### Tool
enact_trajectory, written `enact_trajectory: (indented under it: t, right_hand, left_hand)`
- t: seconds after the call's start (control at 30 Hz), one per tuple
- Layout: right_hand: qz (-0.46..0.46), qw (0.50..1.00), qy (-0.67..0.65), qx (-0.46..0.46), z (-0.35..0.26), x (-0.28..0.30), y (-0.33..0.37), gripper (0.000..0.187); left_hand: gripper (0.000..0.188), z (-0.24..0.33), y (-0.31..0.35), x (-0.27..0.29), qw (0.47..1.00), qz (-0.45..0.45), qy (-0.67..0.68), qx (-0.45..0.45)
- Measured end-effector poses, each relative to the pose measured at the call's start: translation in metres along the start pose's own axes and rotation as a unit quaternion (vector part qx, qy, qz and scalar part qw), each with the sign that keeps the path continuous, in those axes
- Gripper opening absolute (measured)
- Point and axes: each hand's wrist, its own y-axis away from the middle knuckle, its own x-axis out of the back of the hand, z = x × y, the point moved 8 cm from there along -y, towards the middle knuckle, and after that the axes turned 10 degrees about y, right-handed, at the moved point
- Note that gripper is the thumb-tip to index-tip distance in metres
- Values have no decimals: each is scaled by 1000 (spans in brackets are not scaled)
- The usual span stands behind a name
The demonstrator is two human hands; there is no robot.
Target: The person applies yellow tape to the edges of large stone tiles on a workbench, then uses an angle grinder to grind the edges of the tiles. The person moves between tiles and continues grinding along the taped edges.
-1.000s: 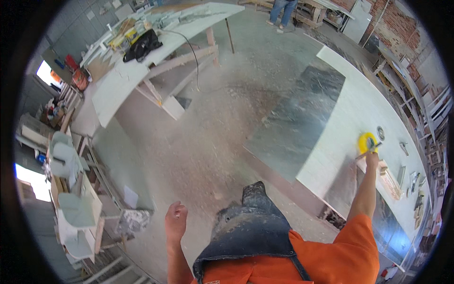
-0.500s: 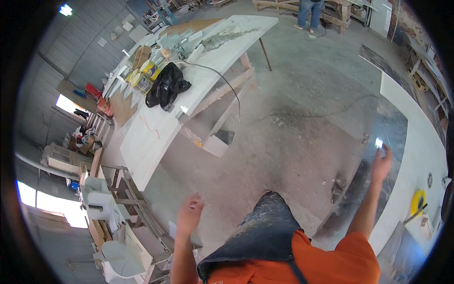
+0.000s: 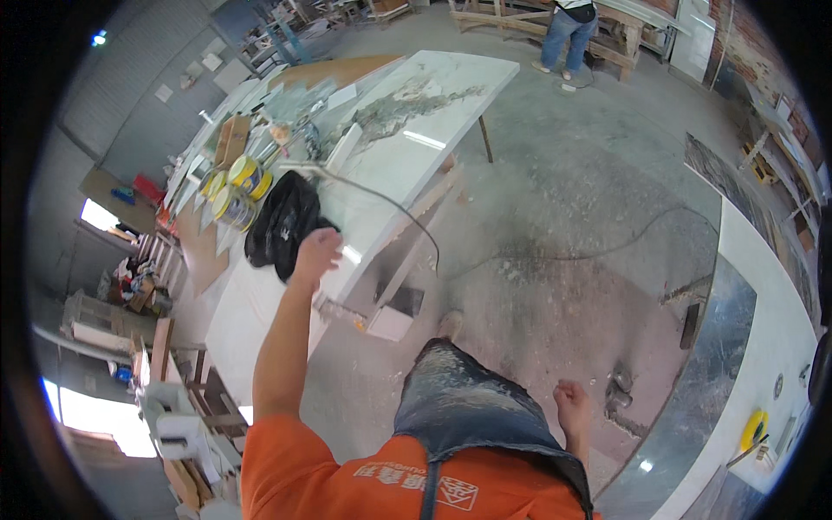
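Note:
My left hand [image 3: 318,257] reaches forward over the edge of the white stone slab table [image 3: 227,322], just in front of a black plastic bag [image 3: 286,221]. Its fingers look spread and hold nothing that I can see; whether they touch the bag I cannot tell. My right hand [image 3: 572,406] hangs low beside my dusty dark apron [image 3: 468,394], its fingers curled in with nothing visible in them. Behind the bag stand yellow-and-white tubs [image 3: 249,178], next to a cardboard box [image 3: 232,141]. A cable [image 3: 394,204] runs off the table to the floor.
A dark slab [image 3: 715,355] and a white counter [image 3: 776,299] with a yellow tape roll [image 3: 755,430] line the right side. The cable crosses the floor ahead. Wooden frames [image 3: 217,394] and clutter stand at left. A person in jeans [image 3: 568,39] stands far back.
My left hand has swung forward and up to the table by the black bag. My right hand has dropped back from over the dark slab to beside my apron. The table appears nearer.

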Motion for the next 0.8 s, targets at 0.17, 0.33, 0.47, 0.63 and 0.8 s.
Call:
enact_trajectory:
  t: [0.17,0.33,0.47,0.63,0.8]
  right_hand:
    - [54,989,92,-98,-20,-16,-45,36]
    - [65,973,120,-188,-92,-37,-90,36]
    - [13,980,122,-154,-190,-59,-116,39]
    - [0,949,216,-230,-201,-92,-131,37]
    - [-50,949,229,-210,-222,-116,-141,38]
  left_hand:
    - [42,2,-298,53,995,-15,-24,-93]
    - [57,-15,-540,117,772,67,-631,-41]
    - [64,-76,-615,182,846,127,-497,144]
    - [53,-115,-678,169,947,78,-271,153]
    - [43,-124,-700,170,977,55,-120,168]
